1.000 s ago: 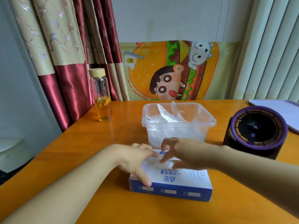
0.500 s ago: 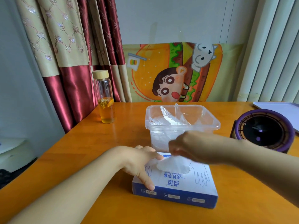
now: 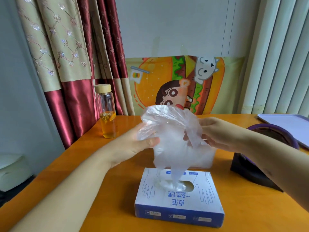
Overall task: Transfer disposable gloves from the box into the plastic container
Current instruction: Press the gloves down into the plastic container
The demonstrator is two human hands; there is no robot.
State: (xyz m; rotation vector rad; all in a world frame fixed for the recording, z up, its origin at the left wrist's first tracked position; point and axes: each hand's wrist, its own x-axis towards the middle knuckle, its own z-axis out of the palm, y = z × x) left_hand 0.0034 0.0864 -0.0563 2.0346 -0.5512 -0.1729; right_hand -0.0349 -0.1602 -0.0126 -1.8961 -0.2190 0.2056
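An orange wooden table (image 3: 120,206) carries a blue-and-white glove box (image 3: 178,200) below and nearer than the left hand (image 3: 142,141) and right hand (image 3: 217,133). A clear plastic container (image 3: 209,156) stands just behind the box (mostly hidden). A bamboo-capped glass bottle (image 3: 107,114) stands beyond the left hand. A purple-rimmed black device (image 3: 275,131) sits beside the right forearm, and a pale tray (image 3: 287,124) lies farther right.

One wide-angle camera, worn on the head, looks forward and down across the orange table (image 3: 80,164) from its near edge. It sits close enough that both forearms enter at the bottom corners, and the left hand (image 3: 132,146) and right hand (image 3: 220,133) meet mid-frame on a clear glove (image 3: 168,128). It faces the far edge and the burger poster (image 3: 167,77); the frame's sides seem bent by the lens.
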